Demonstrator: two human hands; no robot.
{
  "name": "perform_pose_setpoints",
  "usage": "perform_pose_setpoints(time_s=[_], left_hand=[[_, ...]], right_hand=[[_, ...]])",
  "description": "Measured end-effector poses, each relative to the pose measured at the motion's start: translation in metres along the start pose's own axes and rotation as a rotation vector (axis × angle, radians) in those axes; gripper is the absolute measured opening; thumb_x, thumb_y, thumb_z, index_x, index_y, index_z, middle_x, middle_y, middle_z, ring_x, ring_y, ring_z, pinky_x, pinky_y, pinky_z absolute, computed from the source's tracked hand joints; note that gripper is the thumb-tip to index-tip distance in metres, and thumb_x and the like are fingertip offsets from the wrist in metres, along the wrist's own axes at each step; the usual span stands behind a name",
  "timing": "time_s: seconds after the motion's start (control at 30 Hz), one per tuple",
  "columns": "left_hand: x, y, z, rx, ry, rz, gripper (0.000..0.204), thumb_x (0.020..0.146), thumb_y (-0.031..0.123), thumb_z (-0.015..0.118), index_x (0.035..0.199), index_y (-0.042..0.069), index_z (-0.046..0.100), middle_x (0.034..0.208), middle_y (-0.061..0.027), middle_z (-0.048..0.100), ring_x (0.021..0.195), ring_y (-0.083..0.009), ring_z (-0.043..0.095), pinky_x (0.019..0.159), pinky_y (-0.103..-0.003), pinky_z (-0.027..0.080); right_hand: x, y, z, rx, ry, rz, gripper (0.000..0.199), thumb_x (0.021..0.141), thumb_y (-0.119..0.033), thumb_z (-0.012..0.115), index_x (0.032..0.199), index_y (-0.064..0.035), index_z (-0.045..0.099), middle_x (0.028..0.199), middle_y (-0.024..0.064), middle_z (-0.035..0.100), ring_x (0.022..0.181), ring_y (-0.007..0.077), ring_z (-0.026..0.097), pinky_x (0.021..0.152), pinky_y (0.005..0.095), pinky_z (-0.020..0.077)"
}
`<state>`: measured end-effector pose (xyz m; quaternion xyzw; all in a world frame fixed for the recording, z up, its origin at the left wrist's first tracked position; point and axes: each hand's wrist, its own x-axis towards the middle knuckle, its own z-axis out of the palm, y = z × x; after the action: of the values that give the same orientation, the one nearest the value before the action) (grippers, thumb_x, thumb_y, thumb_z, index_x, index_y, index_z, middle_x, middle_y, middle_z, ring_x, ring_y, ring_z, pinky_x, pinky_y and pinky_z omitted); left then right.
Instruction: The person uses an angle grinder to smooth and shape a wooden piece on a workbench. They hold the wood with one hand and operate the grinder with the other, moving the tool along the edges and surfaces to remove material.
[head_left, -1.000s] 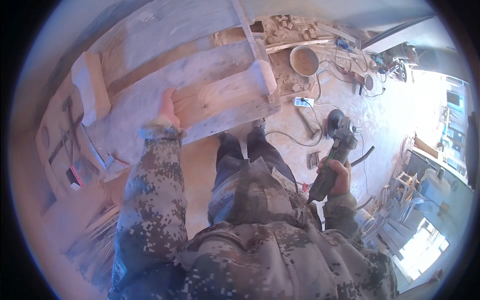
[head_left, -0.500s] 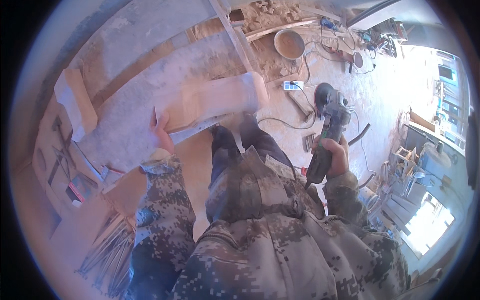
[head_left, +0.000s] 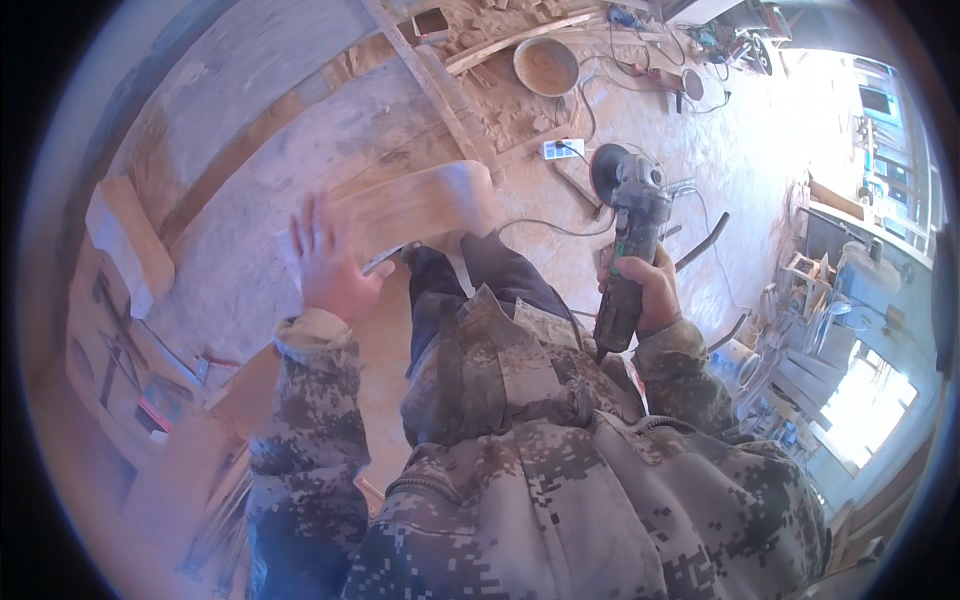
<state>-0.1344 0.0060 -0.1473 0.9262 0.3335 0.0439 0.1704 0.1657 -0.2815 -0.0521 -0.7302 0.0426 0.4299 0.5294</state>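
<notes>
1. My right hand point(head_left: 645, 288) grips the grinder point(head_left: 636, 205).
2. My left hand point(head_left: 338, 270) is splayed at the left end of the wood block point(head_left: 425, 205); contact unclear.
3. The wood block lies on the bench point(head_left: 260, 190).
4. Farther off sits a bowl point(head_left: 546, 66).

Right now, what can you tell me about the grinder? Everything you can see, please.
The grinder is a long, dark tool with a dull grey, metal-looking head, a small green marking on its body and a round, dark disc. The right grip wraps its body, thumb across it. It points away from the person, disc end foremost, held above the floor and to the right of the wood, apart from both. Whether the disc is spinning, I can't tell.
</notes>
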Motion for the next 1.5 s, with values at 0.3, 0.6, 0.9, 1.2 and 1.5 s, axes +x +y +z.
perform_pose_setpoints(time_s=[0.3, 0.6, 0.9, 1.2, 1.5], left_hand=[[0.042, -0.025, 0.01, 0.06, -0.162, 0.109, 0.095, 0.067, 0.028, 0.092, 0.15, 0.002, 0.054, 0.135, -0.0164, 0.062, 0.131, -0.0373, 0.056, 0.111, -0.054, 0.04], [0.055, -0.05, -0.003, 0.019, -0.132, 0.003, 0.101, 0.068, 0.028, 0.091, 0.157, 0.003, 0.05, 0.147, -0.0203, 0.058, 0.143, -0.0401, 0.048, 0.122, -0.056, 0.035], [0.023, -0.149, 0.03, -0.756, 0.267, -1.234, 0.086, 0.093, 0.058, 0.078, 0.155, 0.003, 0.055, 0.158, -0.0184, 0.054, 0.145, -0.036, 0.05, 0.121, -0.049, 0.041], [0.019, -0.129, -0.001, -1.514, -0.027, -1.373, 0.077, 0.095, 0.063, 0.07, 0.153, 0.014, 0.059, 0.149, -0.0113, 0.064, 0.128, -0.0333, 0.067, 0.108, -0.051, 0.052], [-0.062, -0.112, 0.054, -0.801, 0.496, -0.655, 0.056, 0.099, 0.044, 0.068, 0.142, 0.009, 0.065, 0.131, -0.0096, 0.071, 0.119, -0.0289, 0.067, 0.103, -0.045, 0.054]], right_hand=[[0.003, 0.007, 0.007, 0.001, -0.088, 0.037, 0.048, 0.077, -0.005, 0.073, 0.123, 0.0022, 0.061, 0.092, 0.014, 0.071, 0.074, 0.0241, 0.071, 0.071, 0.0373, 0.0592], [0.031, 0.021, 0.042, -0.148, -0.336, 0.024, 0.067, 0.071, -0.008, 0.085, 0.134, -0.0002, 0.065, 0.112, 0.0074, 0.072, 0.1, 0.0172, 0.07, 0.089, 0.0351, 0.0575], [0.054, 0.019, 0.087, -0.16, -0.514, 0.064, 0.066, 0.073, -0.005, 0.082, 0.135, 0.0004, 0.061, 0.105, 0.0113, 0.072, 0.091, 0.0208, 0.071, 0.084, 0.0372, 0.0587], [0.113, -0.016, 0.127, -0.117, -0.601, 0.031, 0.048, 0.082, -0.008, 0.076, 0.126, 0.0013, 0.06, 0.097, 0.0137, 0.071, 0.077, 0.0245, 0.072, 0.072, 0.0379, 0.0597], [0.088, 0.008, 0.046, 0.066, -0.41, 0.11, 0.044, 0.085, -0.015, 0.07, 0.125, 0.0012, 0.059, 0.095, 0.0171, 0.071, 0.079, 0.0264, 0.071, 0.073, 0.0416, 0.0608]])
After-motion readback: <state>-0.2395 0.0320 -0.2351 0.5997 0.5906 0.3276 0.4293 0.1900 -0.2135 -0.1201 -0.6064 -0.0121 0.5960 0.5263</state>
